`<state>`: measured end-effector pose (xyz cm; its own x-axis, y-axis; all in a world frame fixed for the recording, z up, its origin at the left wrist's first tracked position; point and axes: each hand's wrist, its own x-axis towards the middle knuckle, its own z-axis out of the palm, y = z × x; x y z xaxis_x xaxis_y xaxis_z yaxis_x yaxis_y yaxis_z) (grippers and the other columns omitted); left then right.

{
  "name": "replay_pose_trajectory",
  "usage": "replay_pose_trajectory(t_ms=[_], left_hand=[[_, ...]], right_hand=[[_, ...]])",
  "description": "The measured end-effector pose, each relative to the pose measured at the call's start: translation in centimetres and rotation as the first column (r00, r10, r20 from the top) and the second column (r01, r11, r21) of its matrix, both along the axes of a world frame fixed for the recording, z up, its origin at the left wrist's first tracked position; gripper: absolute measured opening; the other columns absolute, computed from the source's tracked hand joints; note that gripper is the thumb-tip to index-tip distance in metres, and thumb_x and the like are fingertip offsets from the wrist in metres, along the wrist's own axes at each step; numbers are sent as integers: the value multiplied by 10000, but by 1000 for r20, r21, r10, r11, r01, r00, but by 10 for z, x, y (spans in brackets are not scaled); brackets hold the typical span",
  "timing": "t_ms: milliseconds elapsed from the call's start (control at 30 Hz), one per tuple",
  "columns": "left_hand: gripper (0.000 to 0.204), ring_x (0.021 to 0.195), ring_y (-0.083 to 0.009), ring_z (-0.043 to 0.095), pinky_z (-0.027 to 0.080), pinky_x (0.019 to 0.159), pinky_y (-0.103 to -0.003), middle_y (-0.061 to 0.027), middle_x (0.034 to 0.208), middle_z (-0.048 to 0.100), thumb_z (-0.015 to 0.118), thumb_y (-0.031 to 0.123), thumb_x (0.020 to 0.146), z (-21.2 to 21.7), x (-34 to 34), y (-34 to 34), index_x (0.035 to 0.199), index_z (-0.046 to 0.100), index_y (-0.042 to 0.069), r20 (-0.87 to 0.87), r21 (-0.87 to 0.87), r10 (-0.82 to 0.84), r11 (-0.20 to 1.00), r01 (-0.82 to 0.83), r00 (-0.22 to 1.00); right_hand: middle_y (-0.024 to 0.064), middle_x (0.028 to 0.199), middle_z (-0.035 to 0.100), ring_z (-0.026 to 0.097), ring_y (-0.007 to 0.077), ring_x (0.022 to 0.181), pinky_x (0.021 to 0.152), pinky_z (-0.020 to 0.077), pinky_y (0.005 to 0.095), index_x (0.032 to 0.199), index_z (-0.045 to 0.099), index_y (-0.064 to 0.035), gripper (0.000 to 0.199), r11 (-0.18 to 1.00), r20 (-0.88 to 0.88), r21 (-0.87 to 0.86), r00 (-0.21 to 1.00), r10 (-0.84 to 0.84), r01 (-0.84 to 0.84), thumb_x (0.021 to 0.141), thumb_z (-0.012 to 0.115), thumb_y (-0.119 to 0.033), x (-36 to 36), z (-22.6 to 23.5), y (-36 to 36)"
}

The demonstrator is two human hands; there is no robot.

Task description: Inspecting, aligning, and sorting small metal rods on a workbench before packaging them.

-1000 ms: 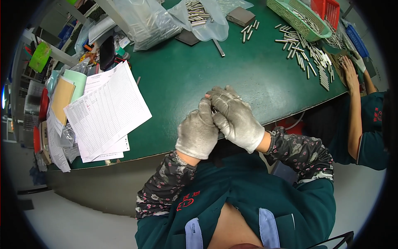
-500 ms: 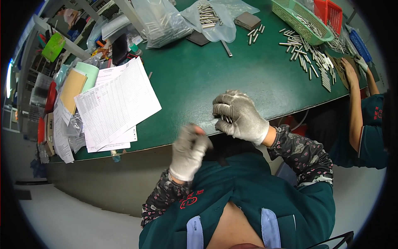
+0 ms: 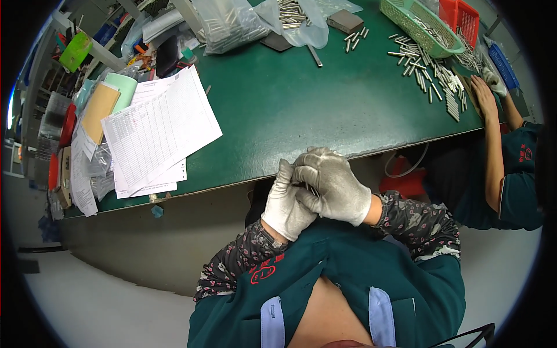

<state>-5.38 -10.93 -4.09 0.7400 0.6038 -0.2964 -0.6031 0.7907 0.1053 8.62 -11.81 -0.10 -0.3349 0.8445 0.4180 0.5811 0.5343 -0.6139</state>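
My two gloved hands meet just off the front edge of the green table point(image 3: 261, 139). The right hand point(image 3: 336, 185) is closed around a few slim metal pins point(image 3: 314, 190), with only a thin glint of them showing between its fingers and thumb. Pressed against it from the left is my left hand point(image 3: 285, 210), its fingers together and curled in toward the right hand. Their tips are partly covered, and what they grip cannot be made out. Both gloves are whitish with grey, worn fingers.
Printed sheets point(image 3: 162, 133) lie at the left. Pin-filled plastic bags point(image 3: 232, 29), a grey block point(image 3: 346, 21) and a flat metal bar point(image 3: 314, 56) are at the back. Loose pins point(image 3: 426, 72) spread by a green basket point(image 3: 415, 26) at right, near a co-worker's hand point(image 3: 484, 97).
My left hand has moved up and right to meet the right hand. The right hand, still closed on the pins, has come slightly down and toward my body.
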Motion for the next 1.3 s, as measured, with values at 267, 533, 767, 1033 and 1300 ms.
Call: replay_pose_trajectory(t_ms=[267,533,767,1033,1300], left_hand=[[420,1092,-248,552,475,936,-431,-89,1162,565,604,298,877,38,1,3,1213,479,80,-47,64,-12,998,15,999],[264,964,-185,600,516,824,-322,-55,1055,606,548,120,900,49,21,53,1155,517,55,-314,344,120,939,-5,942],[307,994,-183,589,529,808,-307,-87,1096,581,569,141,900,62,27,94,1178,468,61,-369,395,5,906,152,930],[366,977,-188,596,541,825,-305,-85,1108,563,558,0,850,40,43,144,1198,453,44,-215,574,112,818,33,970],[210,945,-149,567,470,834,-286,-8,1007,587,513,34,907,-1,73,159,1086,513,145,-67,393,432,840,-375,899]], right_hand=[[53,1046,589,540,141,1001,918,412,277,1053,577,-9,321,637,-670,-655,702,-241,-407,884,531,-279,17,52,16],[164,1203,540,487,288,1147,996,358,381,1147,542,-16,428,998,-344,56,939,24,-5,797,572,-261,1,67,49],[211,1235,523,493,383,1139,955,394,448,1213,516,-18,640,973,265,119,951,161,-198,688,715,-325,23,69,81],[160,1082,603,547,324,1066,927,416,391,1193,532,17,631,953,195,193,961,195,-233,631,717,-205,32,55,121],[205,1221,544,518,309,1135,980,366,332,1237,519,0,545,876,-424,-246,766,-483,415,939,407,-443,6,-7,175]])
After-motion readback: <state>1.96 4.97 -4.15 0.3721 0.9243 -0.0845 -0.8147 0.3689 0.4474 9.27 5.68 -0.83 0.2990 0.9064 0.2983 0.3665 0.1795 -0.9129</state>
